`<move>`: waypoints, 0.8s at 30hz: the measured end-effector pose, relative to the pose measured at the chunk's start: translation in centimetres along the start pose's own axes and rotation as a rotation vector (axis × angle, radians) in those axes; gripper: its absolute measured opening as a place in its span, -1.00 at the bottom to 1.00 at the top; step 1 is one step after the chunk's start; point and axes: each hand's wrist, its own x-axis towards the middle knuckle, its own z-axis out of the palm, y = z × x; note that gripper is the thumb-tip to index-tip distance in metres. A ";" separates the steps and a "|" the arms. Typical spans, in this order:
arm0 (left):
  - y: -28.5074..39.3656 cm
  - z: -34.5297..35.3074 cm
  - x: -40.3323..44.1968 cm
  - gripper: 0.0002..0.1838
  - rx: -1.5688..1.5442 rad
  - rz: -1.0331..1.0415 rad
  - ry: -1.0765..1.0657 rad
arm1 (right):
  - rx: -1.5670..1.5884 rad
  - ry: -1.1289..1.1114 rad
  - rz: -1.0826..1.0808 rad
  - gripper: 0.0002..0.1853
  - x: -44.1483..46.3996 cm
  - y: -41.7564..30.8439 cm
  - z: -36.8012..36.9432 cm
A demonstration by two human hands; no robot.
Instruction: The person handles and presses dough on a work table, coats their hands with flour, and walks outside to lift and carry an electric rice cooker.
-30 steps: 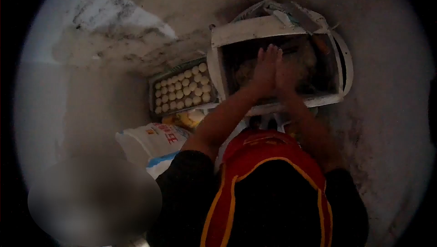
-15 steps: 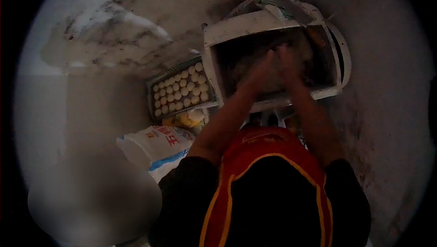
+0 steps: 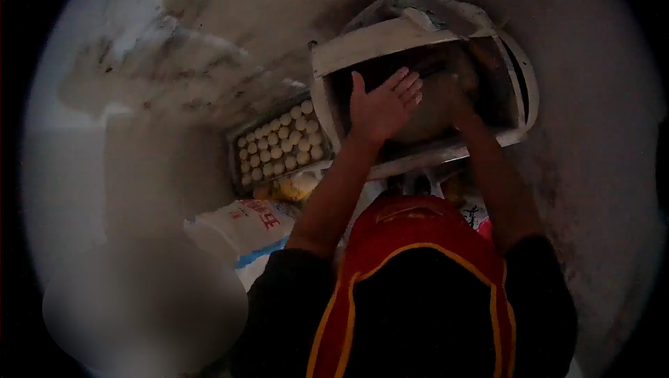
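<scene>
My left hand [image 3: 383,108] is over the left part of a white-rimmed box [image 3: 380,40], palm showing, thumb and fingers spread, with nothing in it. Deeper inside the box, at the right, is my right hand [image 3: 460,105]; it is dark and blurred, and its fingers cannot be made out. A brownish mass [image 3: 428,110] lies in the box between and beneath the hands. To the left of the box stands a tray [image 3: 235,162] with several round, pale balls [image 3: 286,145] in rows.
A white sack [image 3: 230,228] with red print and a blue stripe is at the lower left, below a yellow package [image 3: 282,188]. Crumpled plastic [image 3: 446,12] lies along the box's far edge. A stained wall [image 3: 230,22] rises behind the tray.
My hands were pressed together, then parted. The left hand has moved left and turned its palm into view with fingers spread. The right hand has gone right and lower into the box.
</scene>
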 end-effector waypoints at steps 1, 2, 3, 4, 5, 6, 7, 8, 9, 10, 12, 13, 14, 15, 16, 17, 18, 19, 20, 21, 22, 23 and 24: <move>0.1 0.6 -0.1 -0.04 -0.020 0.013 -0.003 | 0.018 -0.011 0.039 -0.53 0.4 -0.1 -0.6; 0.1 1.2 0.0 -0.04 -0.038 0.019 -0.008 | 0.030 -0.016 0.063 -0.55 0.8 -0.1 -1.1; 0.0 1.4 0.1 -0.04 -0.054 0.023 -0.014 | -0.280 -0.212 -0.225 -0.57 3.2 1.5 -2.9; -0.2 1.3 0.4 -0.05 -0.051 0.078 -0.008 | -0.529 -0.325 -0.564 -0.60 5.6 3.1 -4.6; -0.4 1.1 0.6 -0.06 -0.049 0.134 -0.005 | -0.645 -0.386 -0.672 -0.62 5.6 3.4 -4.6; -0.5 1.0 0.8 -0.07 -0.045 0.190 -0.002 | -0.749 -0.440 -0.787 -0.65 5.6 3.7 -4.6; -0.7 1.0 0.9 -0.09 0.019 0.224 0.015 | -0.687 -0.406 -0.695 -0.67 1.9 2.5 -1.9; -0.9 1.1 1.0 -0.10 0.084 0.261 0.033 | -0.624 -0.374 -0.602 -0.68 -1.1 1.8 0.6; -0.8 1.3 1.0 -0.12 0.149 0.298 0.053 | -0.456 -0.345 -0.491 -0.69 -2.7 1.7 2.3; -1.0 1.6 1.1 -0.13 0.176 0.307 0.059 | -0.286 -0.317 -0.377 -0.71 -4.1 1.8 3.5; -1.7 2.1 1.1 -0.15 0.228 0.321 0.071 | -0.237 -0.187 -0.323 -0.71 -4.6 2.2 4.0; -2.1 1.9 1.2 -0.15 0.222 0.319 0.063 | -0.359 -0.092 -0.380 -0.70 -4.2 2.6 4.0; -2.2 1.5 1.4 -0.15 0.217 0.317 0.056 | -0.479 0.005 -0.437 -0.68 -3.6 3.0 4.2; -2.6 1.4 1.4 -0.16 0.212 0.315 0.048 | -0.448 0.014 -0.442 -0.66 -4.0 3.0 4.5; -3.0 1.4 1.4 -0.16 0.234 0.324 0.038 | -0.417 0.024 -0.448 -0.64 -4.5 2.8 5.0; -3.4 1.5 1.4 -0.17 0.256 0.333 0.028 | -0.387 0.033 -0.454 -0.62 -4.8 2.7 5.3; -3.7 1.6 1.3 -0.17 0.277 0.341 0.019 | -0.305 0.032 -0.407 -0.61 -4.8 2.7 5.3; -4.1 1.7 1.3 -0.18 0.380 0.347 -0.013 | -0.223 0.031 -0.359 -0.61 -4.7 2.8 5.4; -4.4 1.8 1.1 -0.18 0.483 0.353 -0.044 | -0.141 0.030 -0.310 -0.60 -4.7 2.8 5.5; -4.7 1.9 1.0 -0.19 0.586 0.359 -0.075 | -0.085 -0.023 -0.408 -0.60 -5.1 3.0 5.8; -5.1 2.2 0.8 -0.23 0.570 0.354 -0.092 | -0.028 -0.076 -0.507 -0.60 -5.5 3.2 6.2; -5.5 2.4 0.5 -0.28 0.553 0.350 -0.109 | 0.083 -0.123 -0.469 -0.62 -5.8 2.8 6.5; -5.7 2.8 0.3 -0.32 0.536 0.346 -0.127 | 0.193 -0.166 -0.427 -0.63 -6.2 2.5 6.8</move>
